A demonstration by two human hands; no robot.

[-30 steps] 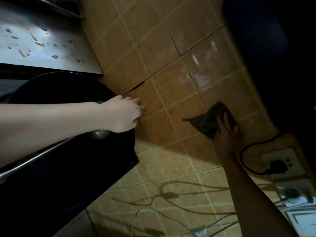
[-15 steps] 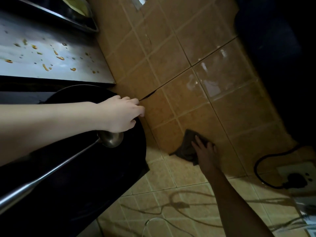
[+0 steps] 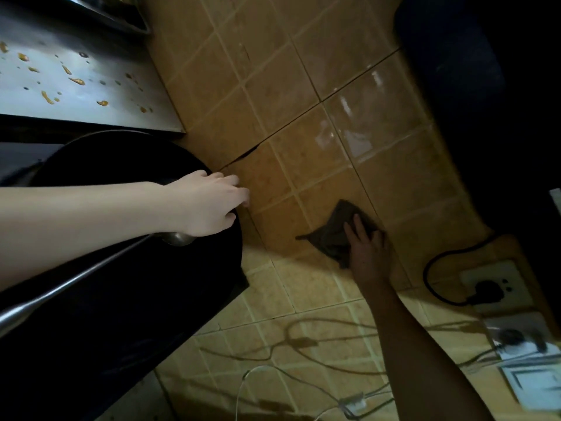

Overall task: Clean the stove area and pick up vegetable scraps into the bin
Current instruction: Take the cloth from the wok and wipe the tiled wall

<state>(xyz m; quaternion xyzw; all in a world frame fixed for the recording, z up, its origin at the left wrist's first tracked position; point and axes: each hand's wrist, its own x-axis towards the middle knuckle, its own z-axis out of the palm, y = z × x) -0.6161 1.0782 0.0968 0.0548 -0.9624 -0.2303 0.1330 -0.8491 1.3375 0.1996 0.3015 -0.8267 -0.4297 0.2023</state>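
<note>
I see my left hand (image 3: 209,205) curled over the rim of the black wok (image 3: 151,284); right of the wok, my right hand (image 3: 368,253) presses a grey cloth (image 3: 329,238) flat-fingered against brown tiles (image 3: 303,86).

Left hand (image 3: 209,205) over far rim of pan (image 3: 121,299); ladle (image 3: 91,275) in pan, bowl just under that hand. Steel counter (image 3: 91,41) with scraps (image 3: 48,98) beyond left hand. Cloth (image 3: 331,238) under right hand (image 3: 367,253), against tiled wall (image 3: 303,117), between both hands. Socket (image 3: 498,287) right of right hand; cables (image 3: 352,401) nearer than it.
</note>
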